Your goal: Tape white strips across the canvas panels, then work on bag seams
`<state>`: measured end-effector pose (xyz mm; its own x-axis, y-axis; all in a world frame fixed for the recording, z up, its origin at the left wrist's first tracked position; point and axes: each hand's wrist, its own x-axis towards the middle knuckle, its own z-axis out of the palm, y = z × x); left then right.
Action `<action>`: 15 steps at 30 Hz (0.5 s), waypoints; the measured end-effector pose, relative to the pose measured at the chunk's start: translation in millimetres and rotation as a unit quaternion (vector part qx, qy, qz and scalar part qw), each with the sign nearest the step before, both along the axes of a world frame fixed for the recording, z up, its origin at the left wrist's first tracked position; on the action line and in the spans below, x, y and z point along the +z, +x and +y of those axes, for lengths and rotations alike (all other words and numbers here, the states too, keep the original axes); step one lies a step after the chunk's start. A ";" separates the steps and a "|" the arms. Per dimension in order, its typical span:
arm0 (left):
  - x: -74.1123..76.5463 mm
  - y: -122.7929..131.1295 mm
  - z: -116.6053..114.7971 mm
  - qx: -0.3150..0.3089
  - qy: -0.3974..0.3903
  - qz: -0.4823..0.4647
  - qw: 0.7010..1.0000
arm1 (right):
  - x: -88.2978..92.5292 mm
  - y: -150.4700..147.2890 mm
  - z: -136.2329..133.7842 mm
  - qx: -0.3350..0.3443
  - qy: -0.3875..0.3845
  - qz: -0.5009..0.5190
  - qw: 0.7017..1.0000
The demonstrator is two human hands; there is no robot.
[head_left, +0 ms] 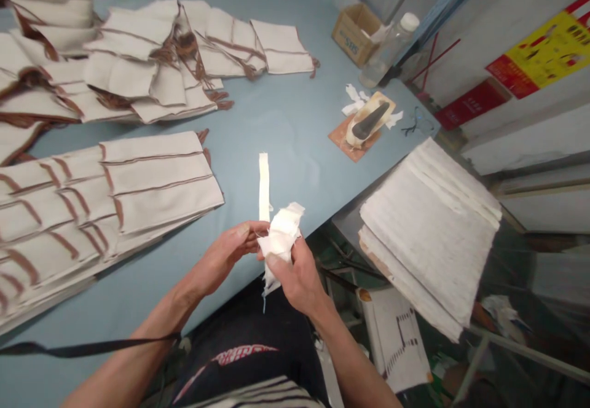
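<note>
At the table's near edge, my right hand (pixel 299 276) grips a small bundle of frayed white cloth (pixel 283 230), its thumb pressed on top. A bluish thread dangles from the bundle's lower end. My left hand (pixel 233 248) meets the bundle's left side, its fingers bent and pinched at the cloth edge; part of the fingertips is hidden. Just beyond the hands, a narrow cream-white strip (pixel 263 180) lies on the blue table (pixel 295 125), its near end reaching the bundle.
Stacked off-white fabric pieces with brown edging (pixel 161 174) fill the left, with more heaped behind (pixel 133 33). Back right are a cardboard box (pixel 357 33), a clear bottle (pixel 387 51) and a dark-handled tool (pixel 370 120) on a brown board. A pale board stack (pixel 433 230) stands beyond the right edge.
</note>
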<state>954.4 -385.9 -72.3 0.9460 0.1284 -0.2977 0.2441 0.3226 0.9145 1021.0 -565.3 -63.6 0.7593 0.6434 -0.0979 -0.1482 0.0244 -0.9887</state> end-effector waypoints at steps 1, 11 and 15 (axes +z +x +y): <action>7.1 -7.7 0.4 0.015 0.013 -0.003 1.000 | 7.2 -0.6 0.6 0.017 -0.007 -0.017 1.000; 80.5 -84.5 -10.6 0.189 0.336 -0.047 0.921 | 49.8 -25.0 31.2 0.122 -0.053 -0.167 0.977; 92.2 -118.3 -13.7 0.257 0.393 -0.048 0.882 | 55.6 -46.7 51.1 0.177 -0.040 -0.157 0.971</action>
<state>836.1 -399.5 19.9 0.7188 0.6783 0.1525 0.1597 -0.3746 0.9133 974.3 -514.2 -8.0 0.4919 0.8696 0.0423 0.1761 -0.0518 -0.9830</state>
